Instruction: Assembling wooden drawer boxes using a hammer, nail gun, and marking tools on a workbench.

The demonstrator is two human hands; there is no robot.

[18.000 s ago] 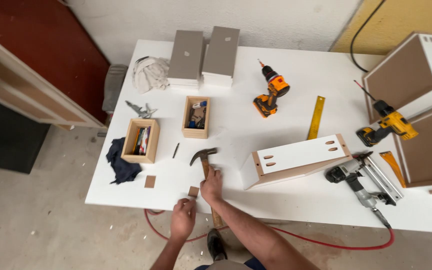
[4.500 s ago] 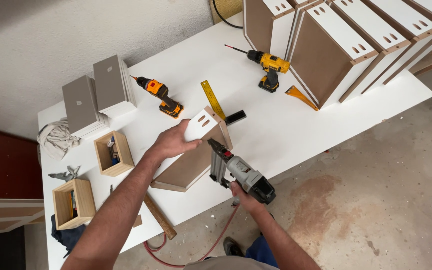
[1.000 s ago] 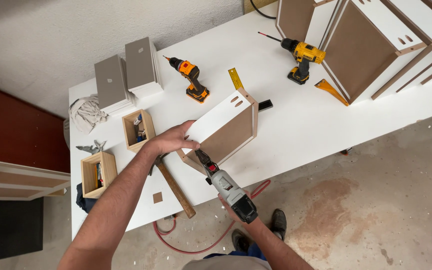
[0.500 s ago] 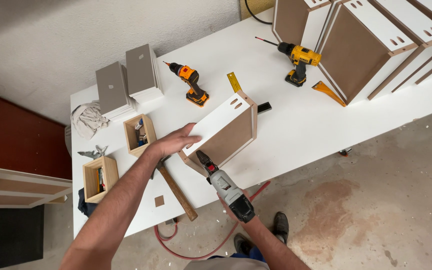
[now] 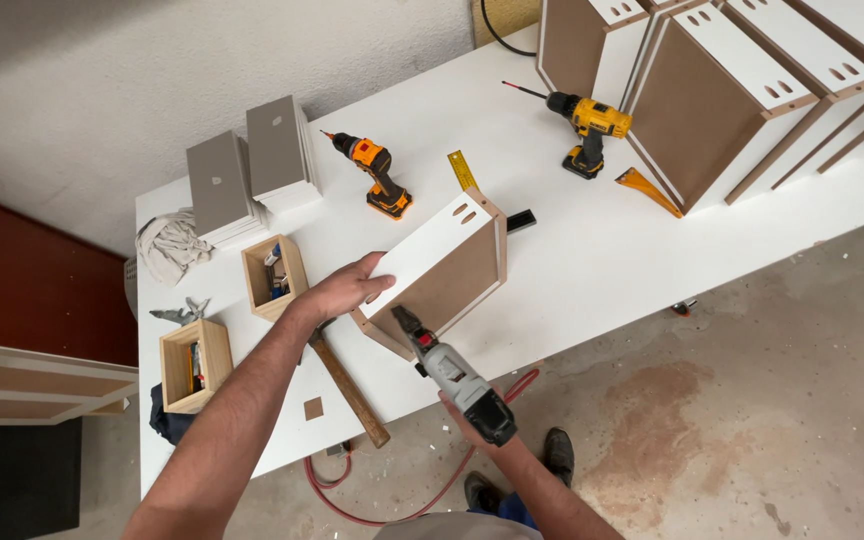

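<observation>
White board and brown backing make up the drawer box (image 5: 442, 270) that lies tilted on the white surface (image 5: 592, 260), near its front edge, between the hammer (image 5: 347, 385) and a yellow ruler (image 5: 462, 170). The left hand (image 5: 342, 292) lies spread on the near corner of the box, fingers apart, pressing on the white side panel to steady it. The right hand (image 5: 472, 420) is closed around the grip of a grey nail gun (image 5: 447, 370), whose nose meets the lower edge of the box close to the left hand; a red hose (image 5: 422, 505) trails under the surface to the floor. The box looks already joined into shape, with its sides and brown bottom together, so the work seems to be at the fastening of one edge; whether other edges are already nailed I cannot tell. Several finished-looking boxes (image 5: 742, 90) stand in a row at the far right, which suggests that much of the batch is done. An orange drill (image 5: 377, 175) and a yellow drill (image 5: 582, 125) lie untouched beyond the box, two stacks of grey panels (image 5: 247, 175) wait at the far edge beside a rag (image 5: 167, 245), and two small wooden trays (image 5: 192, 365) of bits sit to the left.
</observation>
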